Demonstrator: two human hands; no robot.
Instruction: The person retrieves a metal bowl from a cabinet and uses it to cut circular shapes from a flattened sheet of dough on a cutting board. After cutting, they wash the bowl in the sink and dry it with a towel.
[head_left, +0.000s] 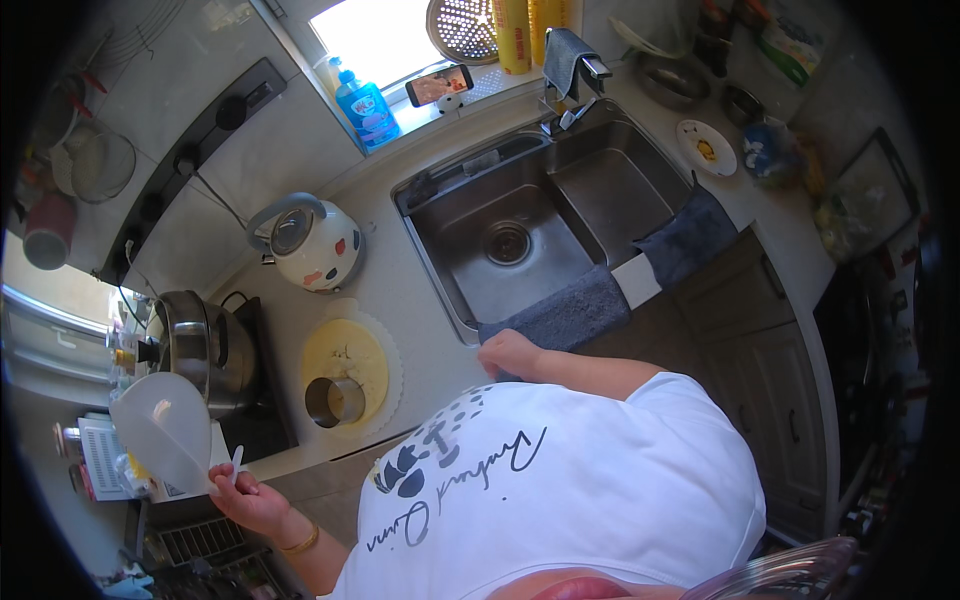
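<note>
My left hand is raised at the left, gripping a translucent white plastic piece with a rounded edge and a crease. A slim white strip sticks up between its fingers; whether both are one object I cannot tell. My right hand, fingers curled, touches the end of a grey-blue towel draped over the sink's front edge. Its fingertips are hidden. Between the hands, a round yellow cake layer lies on a white scalloped board. A metal ring cutter stands on the layer's near side.
A double-bowl steel sink lies ahead, with a second cloth over its edge. An electric kettle stands behind the cake. A large steel pot sits on the hob at left. A plate with food is right of the sink.
</note>
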